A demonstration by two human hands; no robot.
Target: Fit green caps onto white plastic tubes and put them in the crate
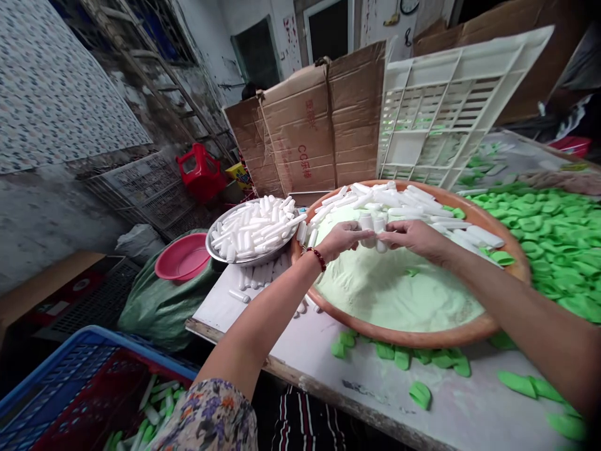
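Note:
My left hand [340, 241] and my right hand [408, 238] meet above a wide round orange-brown tray [498, 269] heaped with pale green powder [389, 288]. Between their fingertips they pinch a few white cylindrical pieces [370, 230], partly hidden by my fingers. More white cylinders [389, 203] lie along the tray's far rim, and a steel bowl [253, 230] beside it is piled with others. Green moulded pieces [549, 244] spread to the right of the tray. A red bead bracelet [317, 258] circles my left wrist.
The tray stands on a powder-dusted white table [361, 391] with green pieces near its front edge. A blue crate [89, 388] holding green-and-white pieces sits at lower left. Behind stand a white plastic rack [441, 106] and cardboard sheets [305, 125]; a pink basin [183, 257] rests on a green sack.

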